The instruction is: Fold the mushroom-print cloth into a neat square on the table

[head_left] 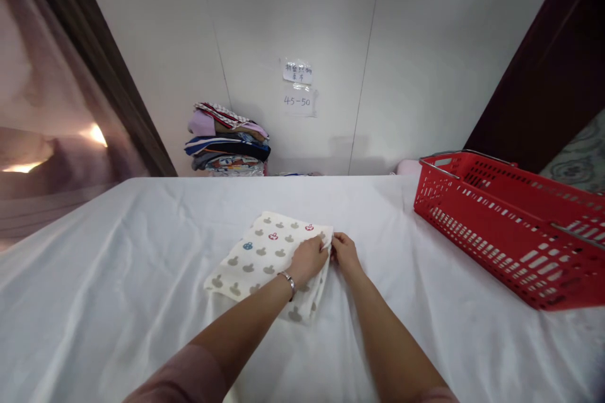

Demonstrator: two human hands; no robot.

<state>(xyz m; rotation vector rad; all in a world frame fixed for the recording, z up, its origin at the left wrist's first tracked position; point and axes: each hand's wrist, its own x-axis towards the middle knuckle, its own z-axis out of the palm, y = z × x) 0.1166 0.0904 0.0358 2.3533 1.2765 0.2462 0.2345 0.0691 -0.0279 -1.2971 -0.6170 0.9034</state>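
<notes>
Far left there's a pinkish curtain [42,107] with lights glowing by it; then a pile of folded clothes [227,141] just past the far edge of the white-covered table [118,277]; the mushroom-print cloth [265,252] lies folded around mid-table, near right corner hanging a bit loose; left hand [309,259] (bracelet [287,283] on that wrist) has its fingers curled tight on the cloth's right edge; right hand [347,255] is bent in at that same edge, fingertips partly hidden, so can't tell if they're pinching; far right sits a red basket [491,220], side handle-slots and holes everywhere, its floor hidden, so no idea what's in it
</notes>
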